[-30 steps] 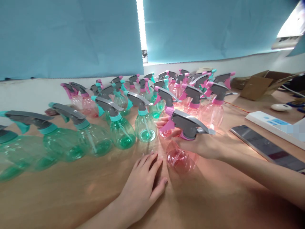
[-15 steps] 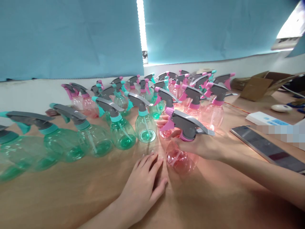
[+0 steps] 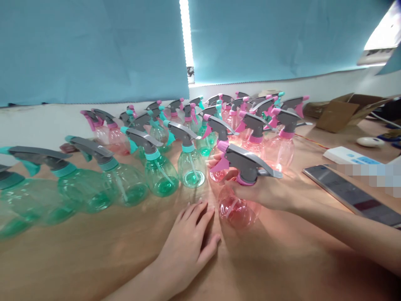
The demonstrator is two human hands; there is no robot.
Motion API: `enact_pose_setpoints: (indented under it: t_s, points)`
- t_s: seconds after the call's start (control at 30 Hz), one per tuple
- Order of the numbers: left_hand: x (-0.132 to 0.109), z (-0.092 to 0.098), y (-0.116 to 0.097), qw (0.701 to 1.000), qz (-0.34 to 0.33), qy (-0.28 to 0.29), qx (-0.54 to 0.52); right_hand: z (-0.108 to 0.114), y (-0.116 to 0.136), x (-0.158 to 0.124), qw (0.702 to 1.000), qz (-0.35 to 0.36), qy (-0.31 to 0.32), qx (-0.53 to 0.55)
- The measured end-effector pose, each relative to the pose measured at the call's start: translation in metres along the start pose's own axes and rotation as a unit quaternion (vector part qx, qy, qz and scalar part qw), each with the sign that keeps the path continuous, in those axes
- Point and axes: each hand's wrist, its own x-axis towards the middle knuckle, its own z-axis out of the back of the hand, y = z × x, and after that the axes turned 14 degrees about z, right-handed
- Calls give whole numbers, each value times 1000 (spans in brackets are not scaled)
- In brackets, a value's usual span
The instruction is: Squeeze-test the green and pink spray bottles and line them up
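My right hand (image 3: 266,190) is wrapped around the upper body of a clear pink spray bottle (image 3: 239,209), just below its pink collar. The bottle has a grey head with a pink trigger and nozzle, and stands upright on the wooden table (image 3: 131,246). Part of my right hand's fingers shows behind the trigger; the rest is hidden by the bottle. My left hand (image 3: 188,246) lies palm down on the table to the left of this bottle, fingers stretched and holding nothing. Beyond its fingertips stands a green spray bottle (image 3: 191,167).
Several green spray bottles (image 3: 161,177) stand in a row to the left. More pink spray bottles (image 3: 278,150) crowd the back. At right lie a phone (image 3: 347,192), a white power strip (image 3: 347,155), a white mouse (image 3: 369,142) and an open cardboard box (image 3: 336,115).
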Motion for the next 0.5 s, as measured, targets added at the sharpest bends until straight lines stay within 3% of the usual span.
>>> enact_pose_setpoints:
  t_s: [0.23,0.5]
  points:
    - [0,0,0,1000,-1,4,6,13,15,4,997,-55,57,-22]
    - [-1,-3,2,1000,-4,-6,2,16,15,3,997,-31,60,-41]
